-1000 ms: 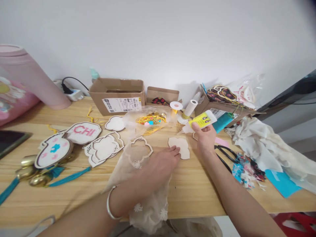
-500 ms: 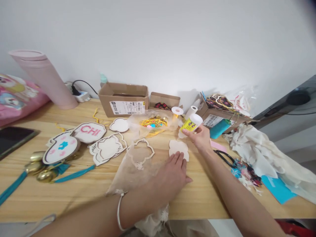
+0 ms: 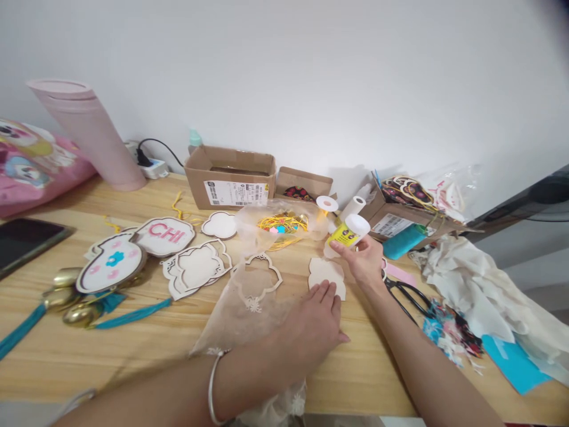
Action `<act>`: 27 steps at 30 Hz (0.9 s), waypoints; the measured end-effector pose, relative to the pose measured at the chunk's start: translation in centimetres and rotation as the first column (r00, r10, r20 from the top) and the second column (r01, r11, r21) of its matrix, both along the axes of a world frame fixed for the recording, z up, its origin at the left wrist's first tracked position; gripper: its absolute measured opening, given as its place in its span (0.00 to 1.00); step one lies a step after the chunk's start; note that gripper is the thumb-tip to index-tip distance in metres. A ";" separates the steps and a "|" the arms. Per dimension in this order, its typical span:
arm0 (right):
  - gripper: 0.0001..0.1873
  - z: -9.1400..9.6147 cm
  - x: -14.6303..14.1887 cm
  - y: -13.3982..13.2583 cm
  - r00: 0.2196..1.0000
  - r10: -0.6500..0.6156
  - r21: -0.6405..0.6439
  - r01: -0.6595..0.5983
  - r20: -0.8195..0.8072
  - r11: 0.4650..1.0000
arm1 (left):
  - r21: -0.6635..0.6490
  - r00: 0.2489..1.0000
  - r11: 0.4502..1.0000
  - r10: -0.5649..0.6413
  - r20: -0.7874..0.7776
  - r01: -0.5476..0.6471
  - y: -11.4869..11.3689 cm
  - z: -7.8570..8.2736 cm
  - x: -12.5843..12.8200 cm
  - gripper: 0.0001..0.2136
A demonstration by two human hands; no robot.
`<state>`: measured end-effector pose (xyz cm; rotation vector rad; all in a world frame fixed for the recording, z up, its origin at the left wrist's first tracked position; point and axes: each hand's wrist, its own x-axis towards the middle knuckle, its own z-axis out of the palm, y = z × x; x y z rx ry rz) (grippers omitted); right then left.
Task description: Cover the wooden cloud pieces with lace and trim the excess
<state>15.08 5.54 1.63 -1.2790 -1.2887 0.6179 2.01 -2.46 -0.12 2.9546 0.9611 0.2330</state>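
Note:
My right hand (image 3: 365,261) grips a white glue bottle (image 3: 347,233) with a yellow label, tipped nozzle-down over a pale cloud-shaped wooden piece (image 3: 326,274) on the wooden table (image 3: 133,350). My left hand (image 3: 313,323) lies flat with fingers stretched, its fingertips on the near edge of that piece. A silver bangle sits on my left wrist. Just left of the piece lies a wooden cloud-shaped frame (image 3: 258,270) on sheer beige lace fabric (image 3: 240,314).
More cloud-shaped pieces, one reading "CHI" (image 3: 164,234), and gold bells with teal tassels (image 3: 75,305) lie at left. Cardboard boxes (image 3: 229,178) stand at the back. Black scissors (image 3: 402,293), fabric scraps and white cloth (image 3: 480,284) lie at right. A phone (image 3: 26,237) lies far left.
My right hand turned the glue bottle from lying sideways to nozzle-down over the cloud piece. My left hand slid from the piece's left side to its near edge and flattened.

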 end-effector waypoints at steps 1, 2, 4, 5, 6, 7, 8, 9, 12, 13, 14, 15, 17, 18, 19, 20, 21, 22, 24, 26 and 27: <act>0.14 -0.1 -0.1 0.1 1.000 0.005 0.003 -0.005 -0.006 1.000 | -0.002 1.000 1.000 -0.003 -0.001 0.003 0.0 0.0 0.0 0.26; 0.14 -0.1 -0.1 0.1 1.000 0.012 0.005 -0.012 -0.008 1.000 | -0.002 1.000 1.000 -0.007 0.000 0.007 0.0 0.1 0.0 0.26; 0.14 -0.3 0.1 0.2 1.000 0.025 0.006 -0.025 -0.010 1.000 | -0.008 1.000 1.000 -0.010 -0.003 0.010 0.0 0.1 0.0 0.26; 0.14 -0.3 0.1 0.1 0.999 0.029 0.006 -0.029 -0.013 1.000 | -0.012 1.000 1.000 -0.010 -0.004 0.010 0.0 0.1 0.0 0.26; 0.14 -0.3 0.2 0.1 0.999 0.030 0.005 -0.030 -0.020 1.000 | -0.016 1.000 1.000 -0.009 -0.004 0.009 0.0 0.1 0.0 0.26; 0.14 -0.2 0.2 0.1 0.999 0.028 0.002 -0.028 -0.028 1.000 | -0.018 1.000 1.000 -0.007 -0.002 0.007 0.0 0.1 0.0 0.26; 0.14 -0.2 0.1 0.0 0.999 0.025 -0.001 -0.025 -0.037 1.000 | -0.019 1.000 1.000 -0.007 0.000 0.007 0.0 0.1 0.0 0.26; 0.14 -0.1 0.0 0.0 0.999 0.022 -0.003 -0.022 -0.045 1.000 | -0.018 1.000 1.000 -0.006 0.001 0.006 0.0 0.0 0.0 0.26; 0.14 -0.2 -0.5 0.1 0.997 0.033 -0.020 -0.034 -0.065 0.999 | -0.012 1.000 1.000 0.008 -0.003 -0.008 0.0 0.0 0.1 0.26; 0.15 -0.3 -0.6 0.2 0.997 0.042 -0.024 -0.043 -0.067 0.999 | -0.008 1.000 1.000 0.016 0.001 -0.016 0.0 0.0 0.1 0.26; 0.15 -0.5 -0.6 0.3 0.997 0.047 -0.027 -0.049 -0.066 0.998 | -0.002 1.000 1.000 0.023 0.009 -0.023 0.0 0.0 0.1 0.27; 0.15 -0.7 -0.5 0.3 0.997 0.048 -0.027 -0.050 -0.062 0.998 | 0.004 0.999 1.000 0.028 0.016 -0.028 0.0 -0.1 0.2 0.27; 0.14 -0.9 -0.2 0.3 0.997 0.048 -0.018 -0.049 -0.060 0.999 | 0.010 1.000 1.000 0.015 0.016 -0.015 0.0 -0.1 0.1 0.27; 0.14 -0.9 -0.1 0.3 0.997 0.050 -0.014 -0.051 -0.065 0.999 | 0.007 1.000 1.000 0.006 0.010 -0.006 0.0 -0.1 0.1 0.26; 0.14 -0.8 -0.1 0.3 0.996 0.052 -0.011 -0.053 -0.071 0.999 | 0.004 1.000 1.000 0.000 0.006 0.000 0.0 -0.1 0.1 0.26; 0.14 -0.7 -0.1 0.3 0.995 0.054 -0.012 -0.055 -0.080 0.998 | 0.003 1.000 1.000 0.000 0.005 0.000 0.0 -0.1 0.1 0.26; 0.14 -0.6 -0.2 0.2 0.995 0.053 -0.015 -0.055 -0.086 0.998 | 0.004 1.000 1.000 0.003 0.010 -0.003 0.0 0.0 0.1 0.27; 0.14 -0.5 -0.3 0.2 0.995 0.050 -0.019 -0.052 -0.081 0.998 | 0.005 1.000 1.000 0.009 0.014 -0.009 0.0 0.0 0.1 0.27; 0.14 -0.5 -0.4 0.3 0.998 0.044 -0.028 -0.046 -0.045 0.999 | 0.006 1.000 1.000 0.012 0.011 -0.012 0.0 0.1 0.1 0.27; 0.15 -0.6 -0.2 0.5 0.999 0.044 -0.029 -0.045 -0.016 0.999 | -0.001 1.000 1.000 0.002 -0.005 -0.002 0.0 0.2 0.0 0.27; 0.15 -0.7 0.1 0.5 0.999 0.046 -0.028 -0.046 -0.014 0.999 | -0.006 1.000 1.000 -0.001 -0.013 0.001 0.0 0.3 0.0 0.27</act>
